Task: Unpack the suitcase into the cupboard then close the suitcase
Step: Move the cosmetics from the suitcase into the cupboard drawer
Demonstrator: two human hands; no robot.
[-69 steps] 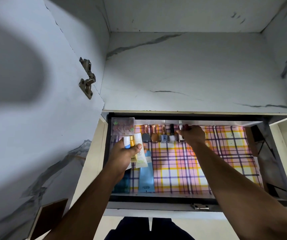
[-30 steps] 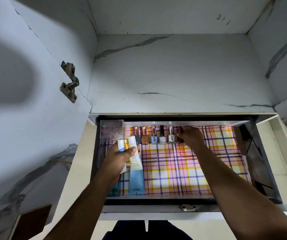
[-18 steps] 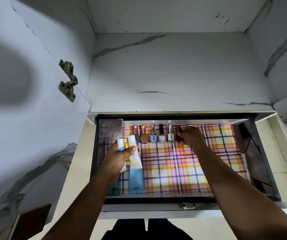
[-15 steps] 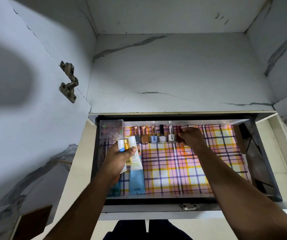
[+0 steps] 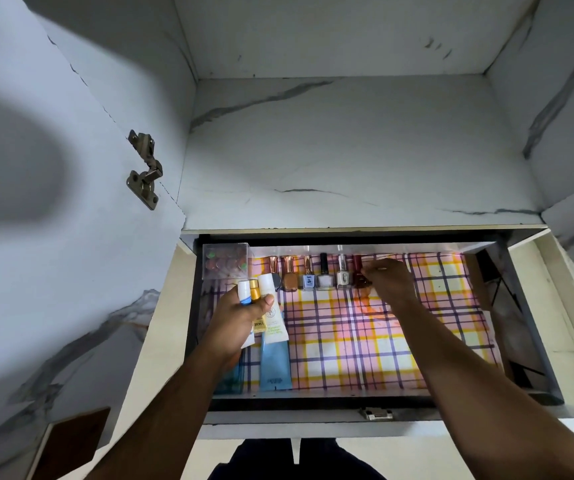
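Observation:
The cupboard drawer [image 5: 313,403] is pulled out, lined with plaid paper [image 5: 365,344]. Along its back edge stands a row of nail polish bottles [image 5: 323,277]. At the right end of that row is a dark red bottle [image 5: 358,270], and my right hand [image 5: 389,284] has its curled fingertips on that bottle's right side. My left hand [image 5: 240,323] hovers over the drawer's left part and grips a small bunch of tubes [image 5: 261,289]: a blue-white one, a yellow one and a white one. The suitcase is out of view.
A clear plastic box [image 5: 225,261] sits in the drawer's back left corner. A light blue tube [image 5: 275,365] lies near the front left. Above the drawer is a marbled shelf [image 5: 348,150]. The open cupboard door with its hinge [image 5: 145,168] stands on the left.
My right hand has shifted slightly right, so the dark red bottle now shows at the end of the row. My left hand has kept its tubes in place.

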